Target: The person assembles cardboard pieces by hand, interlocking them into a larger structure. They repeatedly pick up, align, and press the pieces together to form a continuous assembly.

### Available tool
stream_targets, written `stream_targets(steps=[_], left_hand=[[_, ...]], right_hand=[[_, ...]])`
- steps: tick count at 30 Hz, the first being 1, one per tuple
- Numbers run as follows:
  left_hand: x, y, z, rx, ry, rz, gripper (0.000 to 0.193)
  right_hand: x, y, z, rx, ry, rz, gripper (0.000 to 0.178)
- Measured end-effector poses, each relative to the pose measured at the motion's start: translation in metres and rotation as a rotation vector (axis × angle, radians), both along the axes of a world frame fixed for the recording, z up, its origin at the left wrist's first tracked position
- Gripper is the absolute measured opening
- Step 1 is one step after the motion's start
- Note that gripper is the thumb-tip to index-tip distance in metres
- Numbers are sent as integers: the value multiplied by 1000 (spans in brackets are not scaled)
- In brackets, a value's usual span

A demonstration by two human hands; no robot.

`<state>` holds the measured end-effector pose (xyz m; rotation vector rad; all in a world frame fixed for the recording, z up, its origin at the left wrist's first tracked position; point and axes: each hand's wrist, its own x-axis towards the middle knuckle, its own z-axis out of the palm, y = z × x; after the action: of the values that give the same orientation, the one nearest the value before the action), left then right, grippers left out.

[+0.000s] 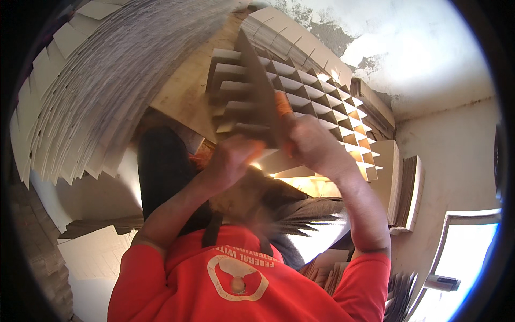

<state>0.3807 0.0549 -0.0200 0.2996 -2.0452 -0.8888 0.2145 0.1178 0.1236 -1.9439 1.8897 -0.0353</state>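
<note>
A cardboard divider grid [306, 88] with many square cells stands in front of me, over my lap. My right hand [314, 142] is closed on a brown cardboard strip [260, 75], seen nearly edge-on, which rises along the grid's left part. Orange wrapping covers some of its fingers. Beside the strip's lower end is my left hand [233, 161], blurred, its fingers curled inward with orange at their tips. What lies between those fingers is hidden. The grid's left cells are smeared by motion.
A tall fanned stack of cardboard sheets [118, 75] fills the left side. Slotted cardboard pieces [292, 35] lean behind the grid, near a peeling wall [429, 70]. More cardboard stands at right [405, 190] and lower left [96, 252]. A bright opening [461, 263] lies lower right.
</note>
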Motion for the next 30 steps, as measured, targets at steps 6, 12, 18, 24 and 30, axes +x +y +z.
stream_targets(steps=[6, 12, 18, 24, 30], left_hand=[[0, -3, 1, -66, -67, 30, 25], [7, 8, 23, -294, -178, 102, 52], [-17, -13, 37, -516, -457, 16, 71], [-67, -98, 29, -521, -504, 5, 74], [-102, -146, 26, -508, -675, -310, 56]], right_hand=[[-18, 0, -44, -47, -134, 30, 23], [-126, -35, -38, -503, 114, -531, 40], [-248, -32, -76, -305, 408, -568, 64], [-135, -3, -68, 75, -445, -296, 65], [-101, 19, -98, -138, 53, -174, 42]])
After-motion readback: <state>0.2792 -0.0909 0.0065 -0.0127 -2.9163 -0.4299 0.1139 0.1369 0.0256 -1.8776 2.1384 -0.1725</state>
